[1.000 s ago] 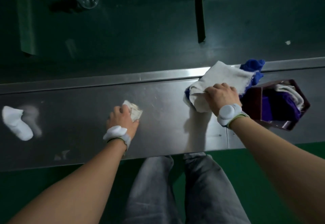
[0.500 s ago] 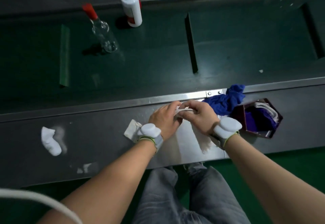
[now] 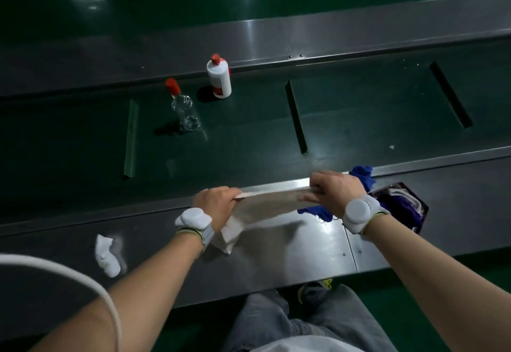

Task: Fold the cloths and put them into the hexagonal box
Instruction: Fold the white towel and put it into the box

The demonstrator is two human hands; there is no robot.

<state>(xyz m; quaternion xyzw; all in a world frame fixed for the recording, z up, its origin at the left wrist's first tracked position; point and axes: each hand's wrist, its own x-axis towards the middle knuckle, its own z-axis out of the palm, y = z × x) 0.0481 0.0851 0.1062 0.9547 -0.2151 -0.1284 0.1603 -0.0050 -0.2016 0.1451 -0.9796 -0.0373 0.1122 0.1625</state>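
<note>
A beige cloth point(image 3: 272, 206) is stretched in the air above the steel ledge, held at both ends. My left hand point(image 3: 217, 202) grips its left end and my right hand point(image 3: 336, 191) grips its right end. Below my left wrist lies a small folded beige cloth point(image 3: 231, 237). A blue cloth point(image 3: 363, 176) is bunched behind my right hand, partly hidden by it. The dark hexagonal box point(image 3: 405, 205) stands at the right, with purple and white cloths inside. A crumpled white cloth point(image 3: 106, 255) lies on the ledge to the left.
Beyond the steel ledge point(image 3: 290, 252) runs a green conveyor belt point(image 3: 249, 136) with raised cleats. A clear bottle with a red cap point(image 3: 184, 108) and a white bottle with a red cap point(image 3: 219, 77) stand on it. A white cable point(image 3: 83, 277) crosses the lower left.
My hands, together at the cloth half a second ago, have moved apart and pulled it out taut. My left hand had left the small folded cloth before that. The camera has tilted up.
</note>
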